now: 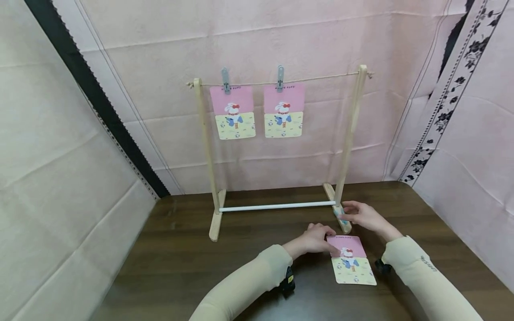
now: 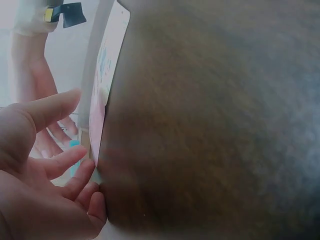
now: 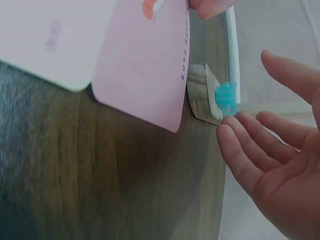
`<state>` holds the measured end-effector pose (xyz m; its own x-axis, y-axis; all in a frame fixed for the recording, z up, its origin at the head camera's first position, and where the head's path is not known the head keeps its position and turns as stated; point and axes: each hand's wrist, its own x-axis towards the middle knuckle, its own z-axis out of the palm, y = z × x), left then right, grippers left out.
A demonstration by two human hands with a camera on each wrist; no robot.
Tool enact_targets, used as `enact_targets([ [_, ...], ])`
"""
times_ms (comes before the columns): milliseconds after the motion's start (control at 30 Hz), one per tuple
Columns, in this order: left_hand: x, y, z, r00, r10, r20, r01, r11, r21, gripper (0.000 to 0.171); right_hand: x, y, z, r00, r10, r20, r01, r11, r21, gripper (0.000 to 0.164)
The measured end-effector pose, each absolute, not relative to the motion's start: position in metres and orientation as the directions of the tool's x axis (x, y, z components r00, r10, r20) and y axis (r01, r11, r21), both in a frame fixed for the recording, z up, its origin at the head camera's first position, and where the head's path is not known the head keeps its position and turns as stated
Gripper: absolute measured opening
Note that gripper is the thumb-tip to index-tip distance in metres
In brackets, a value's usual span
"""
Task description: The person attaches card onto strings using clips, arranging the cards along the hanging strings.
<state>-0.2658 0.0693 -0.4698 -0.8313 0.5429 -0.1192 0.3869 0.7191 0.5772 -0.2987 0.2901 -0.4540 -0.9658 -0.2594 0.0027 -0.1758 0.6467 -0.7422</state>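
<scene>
A pink and yellow card (image 1: 353,263) with a cartoon rabbit lies on the table near its right side. Fingers of my left hand (image 1: 315,239) are at its upper left edge, thumb spread apart from the other fingers in the left wrist view. Just beyond the card, my right hand (image 1: 363,217) reaches to a turquoise clothespin (image 3: 226,97) on the stand's right wooden foot (image 1: 345,226). Its fingertips are close to the clothespin, with the thumb (image 3: 290,75) held well away; whether they touch it I cannot tell.
A wooden stand (image 1: 349,138) with a white lower bar (image 1: 277,206) rises at the back. From its string (image 1: 321,79) hang two similar cards (image 1: 234,127) (image 1: 283,125), each under a grey-blue clothespin (image 1: 226,81) (image 1: 280,79). Pale cloth walls (image 1: 80,200) surround the brown table (image 1: 180,276).
</scene>
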Motion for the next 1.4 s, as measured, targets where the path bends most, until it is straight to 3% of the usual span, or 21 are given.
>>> enact_targets([
  [500, -0.263, 0.079, -0.469, -0.840, 0.528, -0.120, 0.402, 0.757, 0.516, 0.055, -0.310, 0.282, -0.461, -0.977, -0.208, 0.048, -0.185, 0.710, -0.680, 0.066],
  [1400, -0.269, 0.081, -0.470, -0.844, 0.520, -0.128, 0.374, 0.743, 0.556, 0.048, -0.320, 0.279, -0.465, -0.982, -0.177, 0.064, -0.178, 0.760, -0.626, 0.053],
])
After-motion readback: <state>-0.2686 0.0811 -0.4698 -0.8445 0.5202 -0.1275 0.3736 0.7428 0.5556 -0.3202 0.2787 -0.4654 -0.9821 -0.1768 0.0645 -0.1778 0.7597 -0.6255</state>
